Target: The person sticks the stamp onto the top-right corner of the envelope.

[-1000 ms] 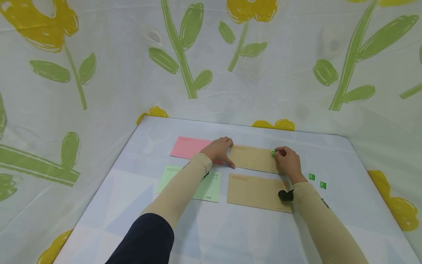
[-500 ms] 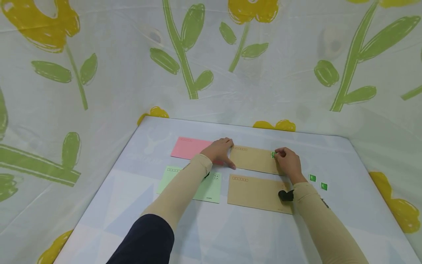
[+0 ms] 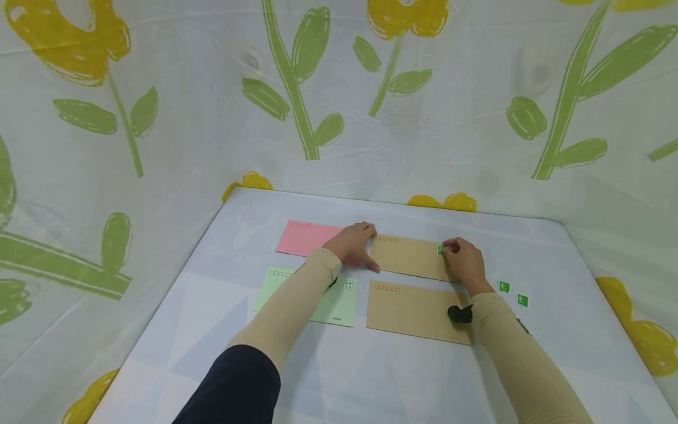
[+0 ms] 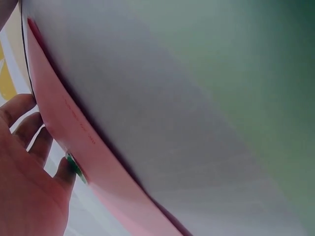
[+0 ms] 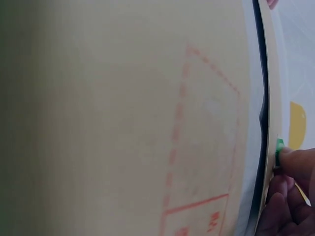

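In the head view, my right hand [image 3: 466, 262] holds a small green stamp [image 3: 441, 249] at the upper right corner of the far brown envelope [image 3: 405, 257]. The thumb covers part of that stamp [image 5: 279, 146] in the right wrist view. My left hand [image 3: 352, 242] reaches across the pink envelope [image 3: 307, 237], its fingers spread at the left edge of the same brown envelope. A green stamp [image 4: 76, 168] shows on the pink envelope, beside the left thumb, in the left wrist view; in the head view that hand hides it.
Nearer lie a light green envelope [image 3: 339, 303], partly under the left forearm, and a second brown envelope [image 3: 413, 312]. Two loose green stamps [image 3: 504, 287] lie right of the right wrist. Flowered cloth [image 3: 424, 135] surrounds the pale table [image 3: 328, 377].
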Demonstrator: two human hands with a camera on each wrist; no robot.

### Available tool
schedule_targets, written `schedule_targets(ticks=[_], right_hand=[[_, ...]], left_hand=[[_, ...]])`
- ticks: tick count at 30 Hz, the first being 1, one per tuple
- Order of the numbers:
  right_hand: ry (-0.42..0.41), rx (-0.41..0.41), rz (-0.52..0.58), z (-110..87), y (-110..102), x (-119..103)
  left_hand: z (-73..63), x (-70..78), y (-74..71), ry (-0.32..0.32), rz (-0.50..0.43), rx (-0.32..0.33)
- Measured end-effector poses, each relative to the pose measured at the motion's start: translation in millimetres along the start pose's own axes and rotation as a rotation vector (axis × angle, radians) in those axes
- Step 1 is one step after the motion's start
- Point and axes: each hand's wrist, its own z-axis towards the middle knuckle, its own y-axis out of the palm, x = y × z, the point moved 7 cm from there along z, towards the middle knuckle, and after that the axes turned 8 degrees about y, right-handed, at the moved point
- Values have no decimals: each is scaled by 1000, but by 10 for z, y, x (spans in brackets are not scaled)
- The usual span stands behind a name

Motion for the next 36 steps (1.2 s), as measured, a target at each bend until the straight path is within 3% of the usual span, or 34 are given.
schedule_targets(ticks=[36], right_hand=[[-39,-12,-34,13,24,-17]], left_hand=[[2,-49,33,-11,-9,18]])
